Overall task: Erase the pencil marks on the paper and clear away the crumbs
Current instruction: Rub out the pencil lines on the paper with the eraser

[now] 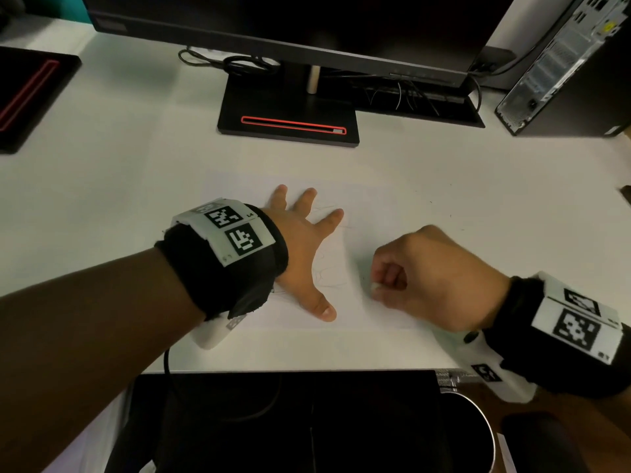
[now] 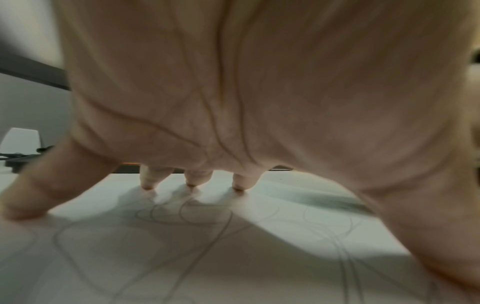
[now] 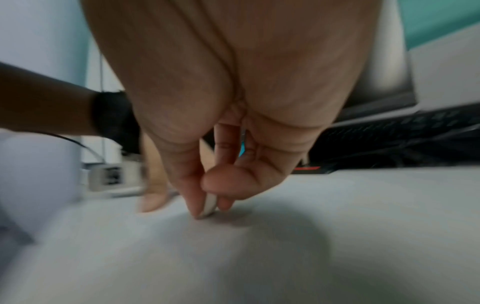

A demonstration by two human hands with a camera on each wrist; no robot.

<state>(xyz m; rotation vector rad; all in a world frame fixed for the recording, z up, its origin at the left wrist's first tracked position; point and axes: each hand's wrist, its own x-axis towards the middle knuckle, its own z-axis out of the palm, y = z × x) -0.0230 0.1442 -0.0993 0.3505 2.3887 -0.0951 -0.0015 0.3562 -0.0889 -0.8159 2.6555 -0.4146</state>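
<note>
A white sheet of paper (image 1: 372, 213) lies on the white desk, with faint looping pencil marks (image 1: 329, 271) near its middle. My left hand (image 1: 304, 240) lies spread on the paper, fingertips and thumb pressing it down; in the left wrist view the pencil marks (image 2: 187, 218) run under the arched palm of the left hand (image 2: 233, 102). My right hand (image 1: 420, 278) is curled to the right of the marks and pinches a small white eraser (image 1: 375, 286). In the right wrist view the eraser (image 3: 209, 205) tip meets the paper (image 3: 259, 257) between thumb and fingers of the right hand (image 3: 221, 123).
A monitor on a black stand (image 1: 290, 110) with a red-edged slot stands behind the paper, with cables (image 1: 232, 63) beside it. A computer tower (image 1: 563, 63) is at the back right, a black pad (image 1: 30, 90) at the left. A metal cup (image 1: 478, 431) sits below the desk's front edge.
</note>
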